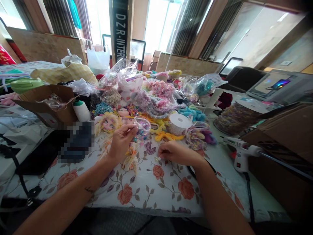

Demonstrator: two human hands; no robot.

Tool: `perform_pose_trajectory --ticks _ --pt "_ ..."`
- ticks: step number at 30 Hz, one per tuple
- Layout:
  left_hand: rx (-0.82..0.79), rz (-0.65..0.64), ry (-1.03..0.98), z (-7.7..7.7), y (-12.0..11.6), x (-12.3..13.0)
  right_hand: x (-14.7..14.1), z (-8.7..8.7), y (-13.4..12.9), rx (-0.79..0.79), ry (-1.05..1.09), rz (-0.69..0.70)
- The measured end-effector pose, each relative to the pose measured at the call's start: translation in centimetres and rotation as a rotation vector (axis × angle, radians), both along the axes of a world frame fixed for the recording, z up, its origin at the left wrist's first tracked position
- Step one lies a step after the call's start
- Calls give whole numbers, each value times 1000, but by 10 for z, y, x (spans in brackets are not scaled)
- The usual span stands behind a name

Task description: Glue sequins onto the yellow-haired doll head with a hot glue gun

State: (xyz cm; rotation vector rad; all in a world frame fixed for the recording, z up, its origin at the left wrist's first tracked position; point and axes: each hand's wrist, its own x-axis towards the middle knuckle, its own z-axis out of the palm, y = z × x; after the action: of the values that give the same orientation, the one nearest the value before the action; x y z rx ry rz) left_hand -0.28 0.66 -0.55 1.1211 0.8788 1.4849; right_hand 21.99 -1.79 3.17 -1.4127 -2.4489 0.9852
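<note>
My left hand [124, 138] is raised over the middle of the table, thumb and fingers pinched together. By its fingertips shows a thin pale loop [149, 123]; whether the pinch holds it I cannot tell. My right hand [172, 152] is low over the flowered tablecloth, its fingers curled together; what they hold, if anything, is too small to name. Beside the left hand lies a doll face with yellow yarn hair [109, 123], with pale yarn braids [132, 160] below. Just beyond the right hand are yellow fuzzy strips [168, 135] and a white spool [180, 121].
A heap of pastel yarn [158, 93] fills the back centre. On the left are an opened cardboard box [46, 112], a white thread cone [81, 111] and a black phone-like slab [40, 156]. A glue gun [241, 155], a large yarn spool [236, 119] and a carton [286, 153] stand right.
</note>
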Motion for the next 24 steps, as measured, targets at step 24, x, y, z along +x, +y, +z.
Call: perform_pose_trajectory --ticks 24 --pt "156 -73 205 2 -8 2 -54 87 9 533 214 -96"
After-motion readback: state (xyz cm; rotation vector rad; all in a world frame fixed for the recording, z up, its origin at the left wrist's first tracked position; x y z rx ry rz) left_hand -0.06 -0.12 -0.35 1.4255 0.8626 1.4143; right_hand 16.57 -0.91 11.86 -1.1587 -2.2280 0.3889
